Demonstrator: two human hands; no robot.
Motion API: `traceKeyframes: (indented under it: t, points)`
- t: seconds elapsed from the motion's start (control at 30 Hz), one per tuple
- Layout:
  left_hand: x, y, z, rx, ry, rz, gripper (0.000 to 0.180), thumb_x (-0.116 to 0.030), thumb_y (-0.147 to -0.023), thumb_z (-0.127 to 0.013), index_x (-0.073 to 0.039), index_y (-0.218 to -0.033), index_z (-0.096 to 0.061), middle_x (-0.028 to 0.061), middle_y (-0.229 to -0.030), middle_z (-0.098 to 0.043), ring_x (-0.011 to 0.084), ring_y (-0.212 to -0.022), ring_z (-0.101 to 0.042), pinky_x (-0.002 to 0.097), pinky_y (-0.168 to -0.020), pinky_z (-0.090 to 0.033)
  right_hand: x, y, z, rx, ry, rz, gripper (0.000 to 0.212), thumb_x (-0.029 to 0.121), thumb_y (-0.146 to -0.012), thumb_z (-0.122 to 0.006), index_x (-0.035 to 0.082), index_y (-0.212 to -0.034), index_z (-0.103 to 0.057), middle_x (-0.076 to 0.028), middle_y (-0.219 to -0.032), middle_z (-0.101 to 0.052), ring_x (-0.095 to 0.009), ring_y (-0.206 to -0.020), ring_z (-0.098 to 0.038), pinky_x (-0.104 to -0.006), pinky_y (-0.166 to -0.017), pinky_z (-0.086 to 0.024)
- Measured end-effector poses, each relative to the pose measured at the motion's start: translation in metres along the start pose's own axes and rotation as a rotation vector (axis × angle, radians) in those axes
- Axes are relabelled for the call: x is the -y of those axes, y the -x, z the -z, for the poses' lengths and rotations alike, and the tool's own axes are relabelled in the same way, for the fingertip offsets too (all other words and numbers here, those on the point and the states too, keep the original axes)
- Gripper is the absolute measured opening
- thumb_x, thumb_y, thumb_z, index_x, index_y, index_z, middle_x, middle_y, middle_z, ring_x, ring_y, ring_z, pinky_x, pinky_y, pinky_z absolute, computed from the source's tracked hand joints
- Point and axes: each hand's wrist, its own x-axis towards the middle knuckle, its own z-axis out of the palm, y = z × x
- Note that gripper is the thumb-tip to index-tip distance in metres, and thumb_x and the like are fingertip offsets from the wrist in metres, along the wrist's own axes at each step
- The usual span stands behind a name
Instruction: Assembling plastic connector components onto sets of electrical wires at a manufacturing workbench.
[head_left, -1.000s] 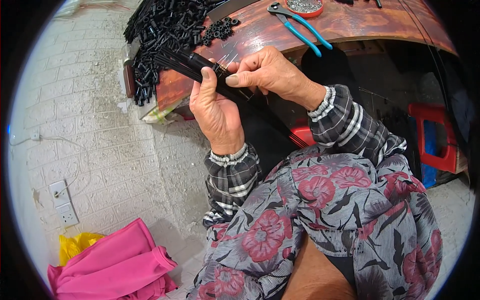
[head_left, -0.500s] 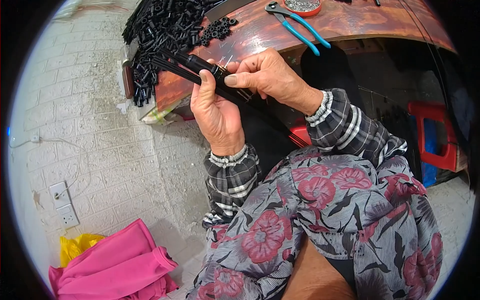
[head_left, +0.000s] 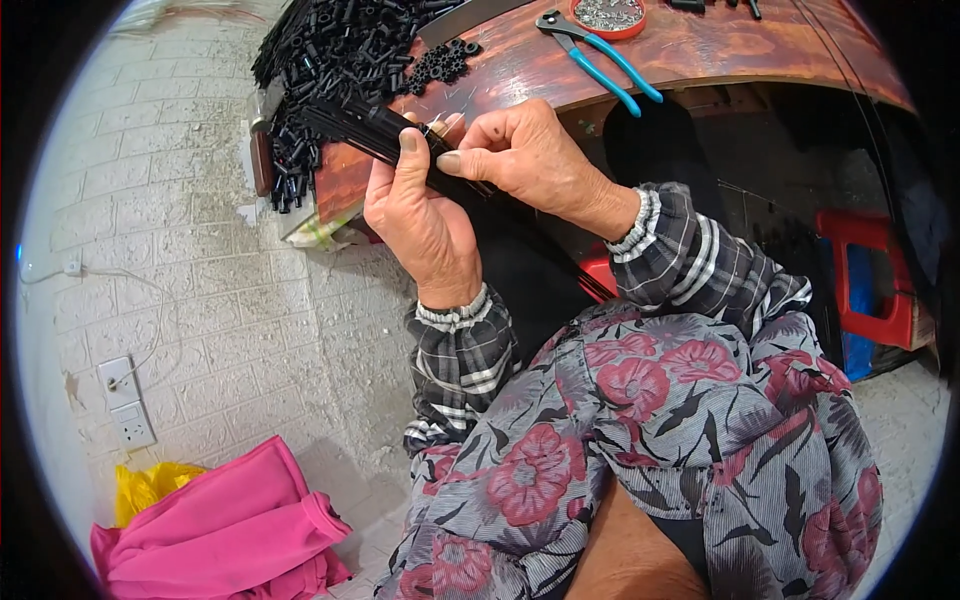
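Note:
A bundle of thin black rods point(head_left: 345, 130) slants across in front of me, one end by the tabletop and the other running down toward my lap. My left hand point(head_left: 428, 225) is closed round it from below, thumb upright along its side. A black tube-shaped piece point(head_left: 383, 118) lies along the rods just beyond that thumb. From the right, my right hand point(head_left: 545, 165) pinches at the same bundle with thumb and forefinger, close to the left fingers. Thin bright wires show between the hands; what exactly the right fingertips grip is hidden.
On the brown wooden table point(head_left: 520, 65) lie a heap of black tubular parts point(head_left: 340, 50), toothed black rings point(head_left: 440, 65), blue-handled pliers point(head_left: 610, 70) and a red dish point(head_left: 612, 36) of small metal pieces. A hammer point(head_left: 262, 165) sits at the left edge. A red stool point(head_left: 880, 245) stands right.
The bundle has turned a little in my hands, and the brass-coloured bits seen on it earlier are now mostly hidden. My left hand has shifted slightly left.

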Motion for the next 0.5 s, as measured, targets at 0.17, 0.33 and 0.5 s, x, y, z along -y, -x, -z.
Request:
traceKeyframes:
  t: [0.17, 0.33, 0.5]
  points:
    - [-0.0039, -0.0011, 0.0048, 0.016, 0.153, 0.11, 0.019, -0.011, -0.083, -0.054, 0.003, -0.095, -0.05, 0.0107, -0.086, -0.056, 0.023, -0.083, -0.057, 0.034, -0.078, -0.046, 0.0021, 0.001, -0.0008, 0.002, 0.003, -0.018, 0.017, 0.013, -0.074, -0.065, 0.0, -0.065, -0.06, 0.002, -0.054, -0.053, -0.002, -0.049, -0.044, -0.0177, -0.043, -0.033]
    - [-0.0036, -0.0034, 0.0047, -0.009, 0.253, 0.181, 0.019, -0.011, -0.082, -0.054, 0.002, -0.096, -0.05, 0.0101, -0.087, -0.057, 0.0245, -0.085, -0.057, 0.0337, -0.08, -0.045, 0.0019, 0.0008, 0.002, 0.007, 0.015, -0.007, 0.018, 0.013, -0.074, -0.066, -0.001, -0.065, -0.06, 0.001, -0.054, -0.053, -0.003, -0.049, -0.045, -0.0178, -0.043, -0.034]
    - [0.0005, -0.005, 0.001, -0.044, 0.228, 0.186, 0.016, -0.01, -0.082, -0.054, 0.001, -0.094, -0.052, 0.0096, -0.086, -0.056, 0.0237, -0.085, -0.056, 0.0354, -0.081, -0.045, 0.0023, 0.0005, 0.0082, 0.013, 0.022, -0.04, 0.019, 0.014, -0.074, -0.066, -0.001, -0.064, -0.06, 0.001, -0.054, -0.053, -0.003, -0.049, -0.045, -0.0179, -0.044, -0.034]
